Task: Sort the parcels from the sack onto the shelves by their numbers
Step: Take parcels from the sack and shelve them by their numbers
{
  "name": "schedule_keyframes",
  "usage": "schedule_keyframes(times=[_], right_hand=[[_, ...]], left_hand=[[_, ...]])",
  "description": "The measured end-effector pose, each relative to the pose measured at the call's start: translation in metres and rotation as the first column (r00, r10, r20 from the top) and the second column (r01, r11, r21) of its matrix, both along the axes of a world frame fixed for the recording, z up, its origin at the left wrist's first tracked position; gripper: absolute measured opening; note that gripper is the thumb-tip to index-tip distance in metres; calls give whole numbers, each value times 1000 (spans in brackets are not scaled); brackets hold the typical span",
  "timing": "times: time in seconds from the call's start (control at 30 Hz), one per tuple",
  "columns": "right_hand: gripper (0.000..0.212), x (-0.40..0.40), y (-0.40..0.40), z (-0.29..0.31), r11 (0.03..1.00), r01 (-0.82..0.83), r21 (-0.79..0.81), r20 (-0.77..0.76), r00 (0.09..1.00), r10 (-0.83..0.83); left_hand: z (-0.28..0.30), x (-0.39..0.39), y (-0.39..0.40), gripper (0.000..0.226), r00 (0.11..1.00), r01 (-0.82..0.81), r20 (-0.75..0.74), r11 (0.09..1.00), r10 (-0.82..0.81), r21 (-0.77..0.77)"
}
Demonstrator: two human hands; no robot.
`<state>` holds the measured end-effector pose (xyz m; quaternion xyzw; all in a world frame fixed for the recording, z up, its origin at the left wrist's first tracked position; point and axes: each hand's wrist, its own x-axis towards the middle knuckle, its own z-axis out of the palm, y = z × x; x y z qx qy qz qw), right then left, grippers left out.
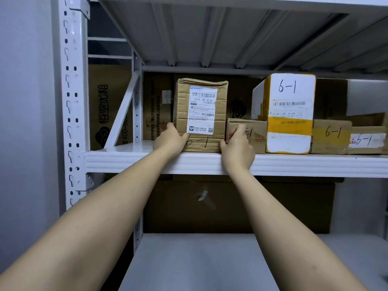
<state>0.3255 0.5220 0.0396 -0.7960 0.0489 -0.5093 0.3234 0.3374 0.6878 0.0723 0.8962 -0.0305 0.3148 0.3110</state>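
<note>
Where the white shelf (294,163) meets its front lip, a brown cardboard parcel (200,114) stands upright with its lower edge almost flush with that lip. Its long axis runs vertically, and its labelled face, with "6-1" handwritten below the white shipping label (202,110), points out toward the camera. To its left the shelf board lies bare as far as the perforated upright post (72,97) and a slanted brace (123,110). To its right a low brown box (255,134) sits just beside it, so there is little free room on that side. Above the parcel, open space reaches up to the ribbed underside of the next shelf.

The left hand (169,139) grips the parcel's lower left corner, fingers curled round the side edge and thumb on the front face. The right hand (237,143) holds the lower right corner, its fingers bent in the narrow gap against the low box; whether they also touch that box cannot be told.

Further right stand a tall white-and-yellow parcel (288,113) marked "6-1", then a small brown box (331,136) and a flat one (367,140) with the same mark, the last cut off by the frame edge. Large dark cartons (109,106) behind the row are partly hidden. The small print on the label is too fine to read.
</note>
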Motion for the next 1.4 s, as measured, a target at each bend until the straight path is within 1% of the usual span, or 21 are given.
schedule_keyframes(times=[0.13,0.23,0.3,0.37,0.43,0.5,0.57,0.67,0.77,0.87,0.93,1.03,1.1,1.23,1.3,1.4], right_hand=[[27,-3,-2,0,999,-35,-4,4,999,35],[24,-7,-3,-2,993,-117,26,82,990,114],[21,-12,0,-3,979,-193,68,178,968,178],[19,-17,7,-4,959,-275,72,273,930,246],[16,-22,20,-3,936,-351,20,350,880,322],[13,-27,39,-3,900,-432,-49,395,820,415],[14,-31,63,-7,858,-496,-132,402,765,504],[17,-40,103,-22,782,-570,-254,350,699,624],[18,-53,149,-47,674,-666,-319,261,623,738],[17,-74,203,-80,553,-767,-326,164,531,832],[16,-90,237,-106,478,-815,-327,78,480,874],[14,-122,288,-152,354,-881,-313,-94,400,912],[13,-142,317,-184,277,-914,-297,-214,346,913],[17,-187,375,-246,130,-963,-235,-454,227,862],[20,-208,403,-272,89,-973,-211,-563,195,803],[24,-241,448,-312,39,-988,-151,-700,135,701]], left_hand=[[-1,3,2,62,999,38,-29,999,-38,-14],[-1,1,9,60,998,60,-16,995,-61,-79],[-2,-3,17,52,998,42,57,990,-35,-131],[-5,-9,28,42,987,5,160,985,23,-175],[-10,-18,41,35,964,-24,255,978,77,-206],[-17,-30,54,31,935,-69,328,974,139,-215],[-27,-44,69,30,900,-121,392,973,191,-196],[-48,-70,91,33,840,-234,478,966,258,-112],[-81,-105,125,38,798,-406,479,914,366,-21],[-124,-154,169,42,773,-537,430,842,467,51],[-155,-189,197,41,749,-607,374,792,547,56],[-205,-246,240,40,688,-715,221,697,691,47],[-237,-282,263,38,652,-757,90,652,753,31],[-298,-357,307,36,546,-831,-194,555,815,-8],[-325,-388,329,38,501,-853,-317,521,805,-24],[-366,-431,369,45,447,-876,-490,478,749,-68]])
